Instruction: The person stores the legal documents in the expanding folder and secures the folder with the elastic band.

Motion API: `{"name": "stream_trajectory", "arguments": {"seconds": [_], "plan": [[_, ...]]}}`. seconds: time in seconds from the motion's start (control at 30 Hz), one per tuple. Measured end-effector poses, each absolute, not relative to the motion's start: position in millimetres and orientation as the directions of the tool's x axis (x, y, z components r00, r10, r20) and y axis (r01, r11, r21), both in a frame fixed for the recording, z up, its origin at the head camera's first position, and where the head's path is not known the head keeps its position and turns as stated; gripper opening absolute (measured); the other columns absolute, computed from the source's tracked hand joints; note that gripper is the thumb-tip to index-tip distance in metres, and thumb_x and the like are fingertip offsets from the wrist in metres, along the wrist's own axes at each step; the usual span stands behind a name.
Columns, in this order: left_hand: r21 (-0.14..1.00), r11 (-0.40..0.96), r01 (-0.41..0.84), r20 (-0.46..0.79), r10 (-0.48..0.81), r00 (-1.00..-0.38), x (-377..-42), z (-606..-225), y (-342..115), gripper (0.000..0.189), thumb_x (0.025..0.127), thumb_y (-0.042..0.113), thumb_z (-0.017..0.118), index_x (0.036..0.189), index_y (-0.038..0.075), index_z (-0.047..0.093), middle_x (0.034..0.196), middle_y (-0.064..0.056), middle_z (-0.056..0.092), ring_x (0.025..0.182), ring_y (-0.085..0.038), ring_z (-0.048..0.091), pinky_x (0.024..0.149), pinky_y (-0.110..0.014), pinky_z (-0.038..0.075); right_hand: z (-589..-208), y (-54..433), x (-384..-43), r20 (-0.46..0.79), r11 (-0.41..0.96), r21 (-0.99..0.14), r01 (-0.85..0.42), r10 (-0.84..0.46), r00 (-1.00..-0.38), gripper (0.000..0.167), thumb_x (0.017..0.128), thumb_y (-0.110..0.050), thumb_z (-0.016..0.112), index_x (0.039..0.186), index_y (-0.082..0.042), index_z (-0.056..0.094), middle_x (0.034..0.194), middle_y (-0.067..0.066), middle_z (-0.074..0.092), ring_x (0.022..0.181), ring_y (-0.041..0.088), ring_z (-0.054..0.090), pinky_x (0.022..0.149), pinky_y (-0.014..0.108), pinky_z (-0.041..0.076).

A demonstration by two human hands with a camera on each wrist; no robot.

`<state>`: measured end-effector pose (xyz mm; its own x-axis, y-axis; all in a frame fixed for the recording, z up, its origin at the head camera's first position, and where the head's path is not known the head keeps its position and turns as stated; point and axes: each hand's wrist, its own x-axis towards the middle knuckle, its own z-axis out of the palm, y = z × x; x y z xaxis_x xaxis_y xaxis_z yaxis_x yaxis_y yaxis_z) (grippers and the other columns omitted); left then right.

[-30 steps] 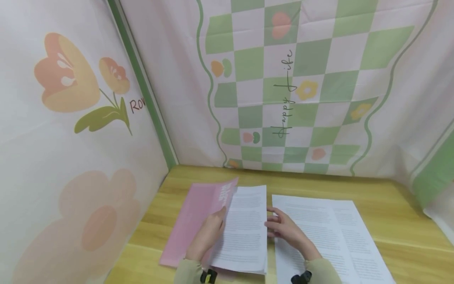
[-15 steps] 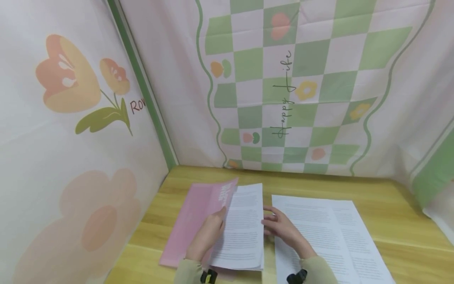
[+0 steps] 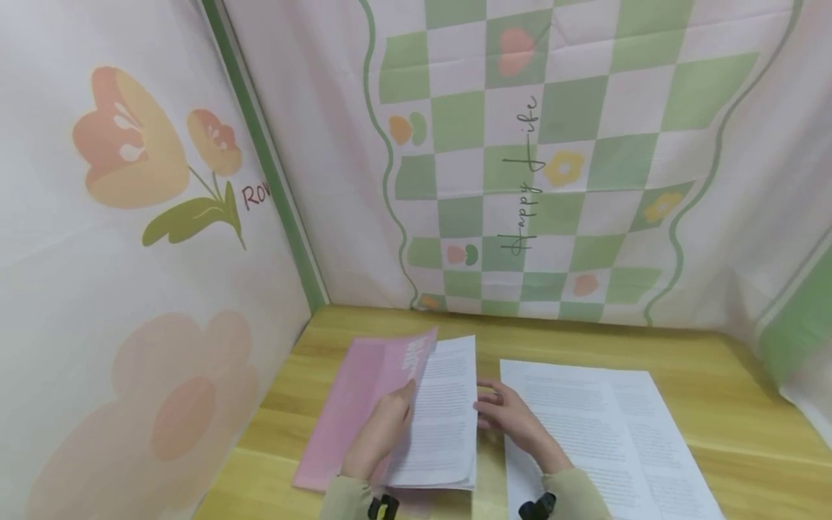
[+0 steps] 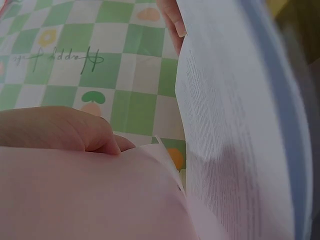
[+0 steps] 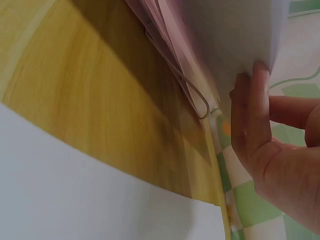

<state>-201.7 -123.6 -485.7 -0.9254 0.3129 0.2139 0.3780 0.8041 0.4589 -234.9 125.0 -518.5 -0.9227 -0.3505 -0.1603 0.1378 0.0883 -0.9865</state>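
Note:
My left hand grips the free edge of a pink folder's raised cover. The thumb lies along that edge in the head view, and in the left wrist view the hand shows behind the pink cover. A stack of printed sheets sits within the folder, tilted up at its right side. My right hand pinches the stack's right edge. In the right wrist view, fingers of the right hand press behind the sheets; the thumb tip is hidden.
More printed sheets lie flat, overlapping, to the right on the wooden table. A thin loop sticks out by the folder's edge. Patterned curtains stand at the back and left.
My right hand has moved left, and the right edge of the sheet stack has come left with it, closer to the folder cover. My left hand stays in place on the cover.

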Motion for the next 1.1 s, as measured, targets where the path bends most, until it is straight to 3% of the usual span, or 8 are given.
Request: {"name": "stream_trajectory", "arguments": {"seconds": [0.6, 1.1], "plan": [[0.434, 0.814, 0.385, 0.242, 0.307, -0.92, -200.6, -487.4, -120.9, 0.039, 0.1, 0.002, 0.049, 0.136, -0.011, 0.051, 0.133, -0.026, 0.06, 0.122, -0.036, 0.062, 0.098, -0.041, 0.055, -519.7, 107.2, -233.0, -0.106, 0.002, -0.993, 0.115, -0.398, -0.911, 0.062, 0.096, -0.005, 0.056, 0.147, 0.013, 0.024, 0.133, 0.043, 0.048, 0.102, 0.02, 0.069, 0.086, 0.029, 0.06], [0.455, 0.812, 0.364, 0.213, 0.298, -0.93, -201.4, -484.1, -122.6, 0.041, 0.097, 0.0, 0.052, 0.136, -0.011, 0.05, 0.135, -0.026, 0.059, 0.12, -0.035, 0.063, 0.092, -0.037, 0.058, -517.4, 93.3, -234.1, -0.11, 0.021, -0.994, 0.111, -0.4, -0.91, 0.062, 0.096, -0.006, 0.057, 0.147, 0.012, 0.027, 0.133, 0.041, 0.051, 0.101, 0.023, 0.07, 0.085, 0.031, 0.061]]}}
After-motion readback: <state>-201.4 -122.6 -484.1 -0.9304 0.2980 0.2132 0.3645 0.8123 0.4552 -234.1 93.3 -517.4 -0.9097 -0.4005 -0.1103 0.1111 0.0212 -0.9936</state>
